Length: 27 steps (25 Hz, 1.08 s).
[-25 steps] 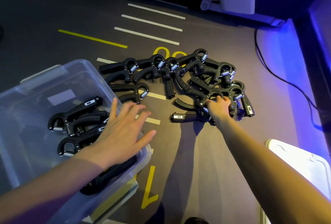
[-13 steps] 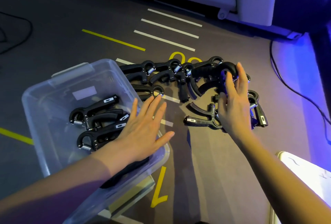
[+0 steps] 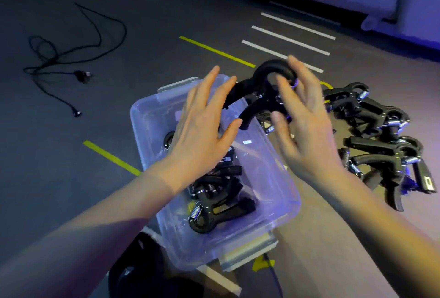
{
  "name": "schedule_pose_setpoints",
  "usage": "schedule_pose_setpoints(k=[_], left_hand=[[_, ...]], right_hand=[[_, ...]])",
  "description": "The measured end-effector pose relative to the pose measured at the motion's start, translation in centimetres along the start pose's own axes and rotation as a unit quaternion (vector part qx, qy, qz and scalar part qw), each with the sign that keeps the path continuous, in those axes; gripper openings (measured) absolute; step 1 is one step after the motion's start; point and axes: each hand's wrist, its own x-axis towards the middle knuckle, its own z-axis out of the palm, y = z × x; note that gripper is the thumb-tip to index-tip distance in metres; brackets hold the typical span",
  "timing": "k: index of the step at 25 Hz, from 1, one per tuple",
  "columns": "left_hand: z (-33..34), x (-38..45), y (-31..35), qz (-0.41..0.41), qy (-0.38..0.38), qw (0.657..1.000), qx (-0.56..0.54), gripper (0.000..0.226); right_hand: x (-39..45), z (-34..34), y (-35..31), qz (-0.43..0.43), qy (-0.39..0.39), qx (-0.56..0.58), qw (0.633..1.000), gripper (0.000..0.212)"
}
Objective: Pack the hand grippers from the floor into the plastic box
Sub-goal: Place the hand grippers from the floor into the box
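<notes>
A clear plastic box (image 3: 142, 131) stands on the floor in front of me, with several black hand grippers (image 3: 214, 202) lying inside. A pile of several more hand grippers (image 3: 381, 131) lies on the floor to its right. My right hand (image 3: 307, 131) holds one black hand gripper (image 3: 259, 76) in the air over the box's far right corner, loop end up and handles pointing down-left. My left hand (image 3: 200, 131) hovers above the box with fingers spread, its fingertips close to that gripper's handles.
A black cable (image 3: 59, 59) sprawls on the floor at far left. Yellow tape lines (image 3: 214, 51) and white tape lines (image 3: 292, 35) mark the dark floor. A pale piece of furniture (image 3: 371, 21) runs along the top right. A dark object (image 3: 142, 274) sits by the box's near edge.
My right hand lifted a hand gripper off the pile and carried it left, up over the box. My left hand left the box's rim and rose above it.
</notes>
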Motion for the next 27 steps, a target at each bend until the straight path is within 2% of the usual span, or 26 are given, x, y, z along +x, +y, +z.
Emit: schedule_pose_setpoints(k=[4, 8, 10, 12, 13, 16, 19, 21, 23, 25, 26, 27], left_hand=[[-1.6, 0.2, -1.8, -0.025, -0.01, 0.998, -0.053, 0.058], [-3.0, -0.7, -4.0, -0.057, -0.036, 0.987, -0.146, 0.027], [-3.1, -1.4, -4.9, -0.067, -0.038, 0.985, -0.151, 0.02], [-3.3, -1.8, -5.4, -0.079, -0.023, 0.984, -0.158, 0.02], [-3.3, -1.9, -5.7, -0.087, -0.019, 0.981, -0.172, 0.022], [-3.6, -2.0, -6.5, -0.105, -0.036, 0.967, -0.231, 0.018], [-3.6, -2.2, -7.0, -0.133, -0.038, 0.941, -0.309, 0.017], [-3.6, -2.3, -6.9, -0.173, -0.016, 0.91, -0.376, 0.019], [-3.5, -2.2, -6.6, -0.199, -0.014, 0.89, -0.411, 0.018], [-3.5, -2.1, -6.5, -0.203, -0.026, 0.884, -0.421, 0.018], [-3.7, -2.0, -6.4, -0.202, -0.03, 0.886, -0.416, 0.019], [-3.9, -2.0, -6.6, -0.192, -0.03, 0.905, -0.379, 0.022]], right_hand=[[-0.1, 3.2, -2.3, -0.05, -0.108, 0.001, 0.993, 0.046], [-0.5, 4.9, -3.3, -0.078, -0.147, 0.067, 0.984, 0.045], [-0.8, 5.6, -3.5, -0.002, -0.111, 0.16, 0.981, 0.034], [-1.1, 6.2, -3.5, 0.136, -0.085, 0.271, 0.949, 0.021], [-1.1, 6.4, -3.4, 0.18, -0.11, 0.304, 0.929, 0.017], [-0.8, 6.6, -2.4, 0.198, -0.242, 0.326, 0.892, 0.022], [-0.3, 6.5, -1.9, 0.23, -0.24, 0.417, 0.846, 0.032], [-0.2, 6.7, -1.9, 0.245, -0.257, 0.441, 0.825, 0.031], [-0.2, 7.0, -2.0, 0.228, -0.304, 0.412, 0.828, 0.033], [0.0, 7.1, -2.2, 0.206, -0.33, 0.377, 0.84, 0.036], [0.2, 7.1, -2.3, 0.197, -0.333, 0.364, 0.847, 0.036], [0.3, 7.0, -2.2, 0.189, -0.334, 0.344, 0.857, 0.038]])
